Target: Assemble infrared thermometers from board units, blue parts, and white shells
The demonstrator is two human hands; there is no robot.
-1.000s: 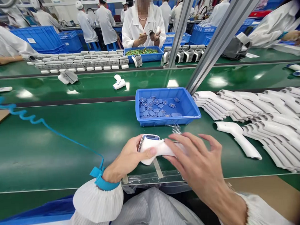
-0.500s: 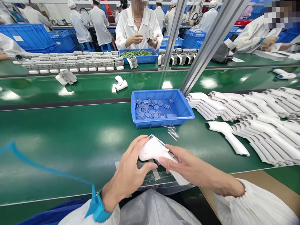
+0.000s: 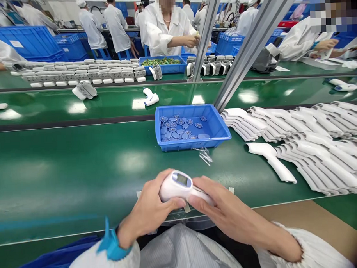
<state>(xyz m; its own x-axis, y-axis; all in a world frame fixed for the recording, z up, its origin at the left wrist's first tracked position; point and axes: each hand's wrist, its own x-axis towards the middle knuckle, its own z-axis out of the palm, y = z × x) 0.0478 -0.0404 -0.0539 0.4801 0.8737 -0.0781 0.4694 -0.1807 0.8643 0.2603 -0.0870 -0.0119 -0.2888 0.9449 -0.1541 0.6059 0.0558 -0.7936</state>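
We record the white handheld device (image 3: pixel 180 191) held in the air between two bare hands, above the near edge of the green bench (image 3: pixel 80 164). The left hand (image 3: pixel 150 197) grasps its wider head end, with the fingers wrapped over the far side and the thumb laid along the near side. The right hand (image 3: pixel 217 201) grips the narrower handle end, thumb in front and fingers behind; its fingertips are partly hidden from us. We note the display window (image 3: pixel 181 180) facing up toward the camera, a blue border around it. A blue wrist strap (image 3: pixel 114 245) sits on the left wrist. Beyond the hands we find a blue bin (image 3: pixel 193 145) holding small flat blue pieces (image 3: pixel 180 127), and just in front of it lie some thin clear strips (image 3: pixel 206 156). To the right we observe rows of white shells (image 3: pixel 320 166), nested closely, with one white shell (image 3: pixel 274 160) at their left end. Across the bench, on a glossy green strip, we see a second white device (image 3: pixel 150 97) and, well apart to its left, a grey-and-white part (image 3: pixel 85 90). Farther back, a co-worker (image 3: pixel 160 31) in a white coat stands behind a second blue bin (image 3: pixel 164 68) of green and yellowish pieces.
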